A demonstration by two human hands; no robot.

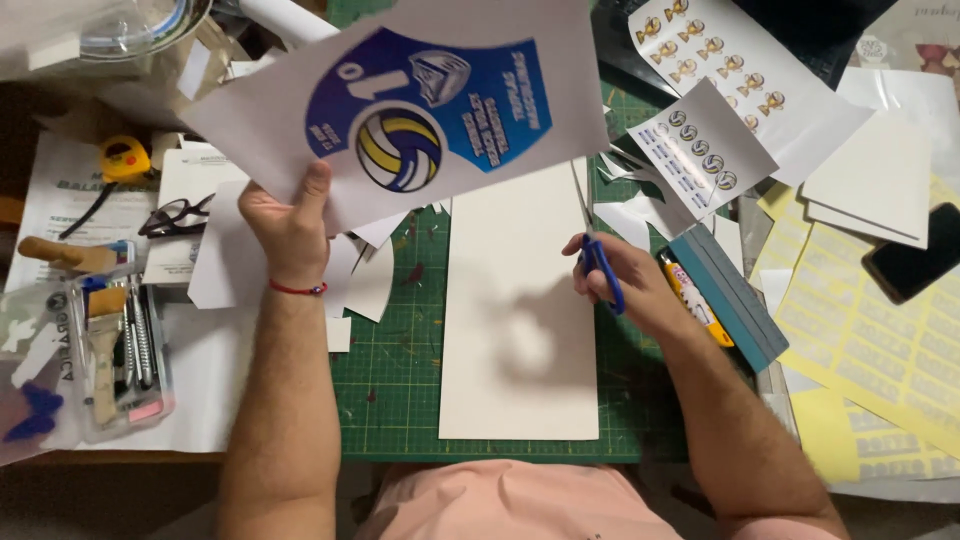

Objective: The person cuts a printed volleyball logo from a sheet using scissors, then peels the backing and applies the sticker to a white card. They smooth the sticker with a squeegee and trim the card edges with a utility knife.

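Currently: left hand [285,225] pinches printed volleyball sheet [400,105]; right hand [625,285] grips blue-handled scissors [598,265]. Advice: keep sheet taut, cut above green cutting mat [400,380].

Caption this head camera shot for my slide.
Left hand lifts a volleyball print; right hand holds blue scissors.

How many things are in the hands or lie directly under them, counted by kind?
Printed sheet with a volleyball badge, held up in the left hand: 1
Blue-handled scissors, in the right hand: 1
Plain white sheet: 1
Green cutting mat: 1
Total: 4
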